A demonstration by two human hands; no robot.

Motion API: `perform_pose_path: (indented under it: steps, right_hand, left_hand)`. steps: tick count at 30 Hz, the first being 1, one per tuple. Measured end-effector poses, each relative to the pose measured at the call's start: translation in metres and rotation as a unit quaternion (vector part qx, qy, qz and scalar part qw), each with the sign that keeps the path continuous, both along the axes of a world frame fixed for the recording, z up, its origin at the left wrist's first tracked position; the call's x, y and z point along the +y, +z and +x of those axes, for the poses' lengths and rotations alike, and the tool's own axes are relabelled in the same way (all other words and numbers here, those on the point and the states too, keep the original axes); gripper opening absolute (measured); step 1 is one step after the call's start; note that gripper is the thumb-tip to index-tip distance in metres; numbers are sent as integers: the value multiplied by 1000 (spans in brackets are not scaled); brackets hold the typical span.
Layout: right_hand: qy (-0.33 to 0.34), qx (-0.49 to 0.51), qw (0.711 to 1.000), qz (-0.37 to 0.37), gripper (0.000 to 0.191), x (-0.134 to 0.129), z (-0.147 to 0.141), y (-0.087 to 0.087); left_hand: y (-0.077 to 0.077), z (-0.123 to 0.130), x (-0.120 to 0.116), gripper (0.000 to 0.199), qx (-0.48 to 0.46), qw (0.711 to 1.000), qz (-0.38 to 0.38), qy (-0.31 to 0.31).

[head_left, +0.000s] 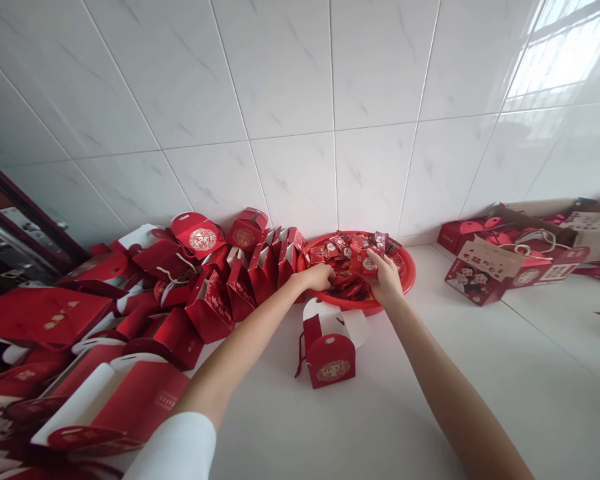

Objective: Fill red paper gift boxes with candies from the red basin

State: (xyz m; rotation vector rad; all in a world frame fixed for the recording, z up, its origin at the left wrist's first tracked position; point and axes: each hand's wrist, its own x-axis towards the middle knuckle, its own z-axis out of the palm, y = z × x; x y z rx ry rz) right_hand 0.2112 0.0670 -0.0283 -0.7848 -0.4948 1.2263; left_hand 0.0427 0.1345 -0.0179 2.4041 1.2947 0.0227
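A round red basin (409, 272) by the wall holds many small red wrapped packets (347, 283). My left hand (321, 276) reaches in over its left side, fingers curled down among the packets; what they hold, if anything, is hidden. At the basin's right side my right hand (384, 275) pinches a red packet (364, 263) between thumb and fingers. In front of the basin, between my forearms, stands a small red box (333, 360) with a gold emblem, its top open and its white inner flaps spread.
Many red gift boxes (210, 310), several of them open, crowd the left side of the white tabletop (290, 420). Printed paper bags and boxes (485, 270) stand at the right along the tiled wall (290, 173). A dark frame (27, 207) is at the far left.
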Motion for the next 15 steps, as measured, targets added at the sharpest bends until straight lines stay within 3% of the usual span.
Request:
perform_pose_path:
  steps: [4, 8, 15]
  right_hand:
    - [-3, -10, 1000, -17, 26, -1, 1, -1]
    - [4, -10, 1000, -1, 27, 1, 3, -4]
    - [-78, 11, 997, -11, 26, 5, 3, -6]
  left_hand:
    - [-14, 21, 15, 8, 69, 997, 24, 32]
    - [-22, 36, 22, 23, 87, 993, 58, 52]
    - [-15, 33, 11, 23, 132, 986, 81, 66]
